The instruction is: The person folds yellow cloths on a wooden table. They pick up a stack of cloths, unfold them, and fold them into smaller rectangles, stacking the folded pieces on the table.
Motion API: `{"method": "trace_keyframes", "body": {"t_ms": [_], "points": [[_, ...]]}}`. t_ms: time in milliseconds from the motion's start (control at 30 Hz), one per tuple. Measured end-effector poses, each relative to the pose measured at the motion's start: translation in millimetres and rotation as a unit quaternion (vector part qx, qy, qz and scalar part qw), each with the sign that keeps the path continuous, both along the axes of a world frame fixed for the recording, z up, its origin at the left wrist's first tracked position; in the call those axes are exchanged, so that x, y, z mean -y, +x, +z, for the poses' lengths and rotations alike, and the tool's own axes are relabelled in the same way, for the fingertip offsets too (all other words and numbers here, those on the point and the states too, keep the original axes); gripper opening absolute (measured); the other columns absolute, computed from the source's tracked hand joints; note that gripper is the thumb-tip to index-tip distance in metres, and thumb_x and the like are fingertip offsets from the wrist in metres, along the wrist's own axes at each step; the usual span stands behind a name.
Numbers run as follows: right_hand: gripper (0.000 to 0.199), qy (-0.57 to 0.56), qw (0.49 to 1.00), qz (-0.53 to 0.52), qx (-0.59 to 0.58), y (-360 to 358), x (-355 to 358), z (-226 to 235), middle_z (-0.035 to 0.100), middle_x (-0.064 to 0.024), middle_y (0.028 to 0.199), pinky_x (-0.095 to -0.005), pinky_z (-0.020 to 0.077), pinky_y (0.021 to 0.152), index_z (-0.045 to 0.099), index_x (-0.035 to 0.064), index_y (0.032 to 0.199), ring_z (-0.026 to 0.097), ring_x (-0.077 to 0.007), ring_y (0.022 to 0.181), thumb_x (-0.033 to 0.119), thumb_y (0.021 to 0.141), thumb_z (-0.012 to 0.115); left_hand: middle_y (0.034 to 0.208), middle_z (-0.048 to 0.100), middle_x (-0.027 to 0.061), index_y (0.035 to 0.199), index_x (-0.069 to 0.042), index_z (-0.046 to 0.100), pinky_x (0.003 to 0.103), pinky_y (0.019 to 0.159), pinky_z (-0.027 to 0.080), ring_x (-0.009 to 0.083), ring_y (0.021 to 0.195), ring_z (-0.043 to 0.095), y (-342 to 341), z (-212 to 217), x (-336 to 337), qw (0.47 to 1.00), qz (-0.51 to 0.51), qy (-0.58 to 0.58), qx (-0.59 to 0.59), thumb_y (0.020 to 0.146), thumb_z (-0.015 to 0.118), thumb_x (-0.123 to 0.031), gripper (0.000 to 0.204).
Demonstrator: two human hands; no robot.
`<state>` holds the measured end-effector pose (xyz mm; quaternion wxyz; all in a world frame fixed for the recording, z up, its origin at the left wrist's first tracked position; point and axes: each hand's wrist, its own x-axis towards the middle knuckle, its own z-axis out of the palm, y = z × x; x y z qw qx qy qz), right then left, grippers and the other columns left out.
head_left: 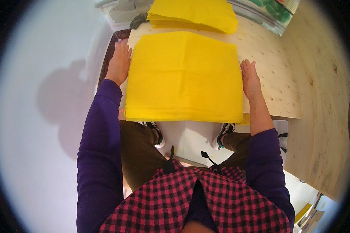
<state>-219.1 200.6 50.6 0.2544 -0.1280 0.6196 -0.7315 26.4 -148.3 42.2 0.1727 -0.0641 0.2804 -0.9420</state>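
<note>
Looking down from the head camera, we rest our left hand (119,62) flat at nine o'clock of the yellow sheet stack (184,75) and our right hand (250,79) flat at three o'clock, fingers together and outstretched against its edges, clamping nothing. We count two yellow stacks on the plywood table (276,73): the second stack (194,14) lies at twelve o'clock.

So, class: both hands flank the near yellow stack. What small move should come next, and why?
Probably press the left hand and right hand inward to square the yellow stack: its near edge shows layers slightly stepped, overhanging the wooden table.
</note>
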Motion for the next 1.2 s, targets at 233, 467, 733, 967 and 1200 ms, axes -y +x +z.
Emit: {"method": "trace_keyframes", "body": {"t_ms": [233,467,733,967,1200], "points": [[0.064,0.058,0.997,0.018,-0.049,-13,-5,-14,0.035,-0.0145,0.148,-0.0365,0.0252,0.112,0.032,0.0027,0.144,0.034,-0.0267,0.136,0.048,0.100,0.038,0.153,0.027,0.0133,0.149,-0.008,0.021,0.041,0.114,0.021,0.0264,0.141,0.025,4,-9,-4,0.698,0.081,-0.585,0.405,0.101,0.034,-0.041,0.059],[0.043,0.129,0.946,0.004,-0.296,-6,19,50,0.057,-0.0101,0.126,-0.0316,0.0395,0.099,0.053,0.0028,0.129,0.053,-0.0189,0.116,0.029,0.094,0.057,0.133,0.049,0.0091,0.139,-0.005,0.039,0.032,0.097,0.038,0.0202,0.117,0.047,31,1,-20,0.615,0.081,-0.602,0.503,0.099,0.045,-0.030,0.048],[0.030,0.264,0.834,0.224,-0.430,46,155,106,0.067,-0.0084,0.107,-0.0261,0.0482,0.085,0.063,0.0016,0.113,0.062,-0.0146,0.097,0.016,0.087,0.066,0.109,0.063,0.0021,0.123,-0.005,0.059,0.027,0.079,0.043,0.0117,0.089,0.056,23,-3,-26,0.592,0.066,-0.617,0.514,0.094,0.055,-0.016,0.032],[0.051,0.332,0.746,0.348,-0.460,38,268,73,0.064,-0.0146,0.115,-0.0326,0.0478,0.090,0.059,0.0019,0.122,0.061,-0.0220,0.104,0.028,0.081,0.073,0.098,0.061,0.0006,0.126,-0.005,0.056,0.025,0.072,0.043,0.0102,0.085,0.055,13,-5,-6,0.532,0.100,-0.656,0.526,0.087,0.060,-0.010,0.040],[0.069,0.387,0.722,0.435,-0.375,36,306,67,0.057,-0.0191,0.126,-0.0338,0.0438,0.097,0.048,0.0039,0.134,0.055,-0.0263,0.117,0.028,0.077,0.078,0.092,0.061,0.0025,0.126,-0.002,0.054,0.023,0.071,0.043,0.0102,0.082,0.056,0,-12,10,0.567,0.100,-0.631,0.521,0.080,0.062,-0.004,0.047]]}}
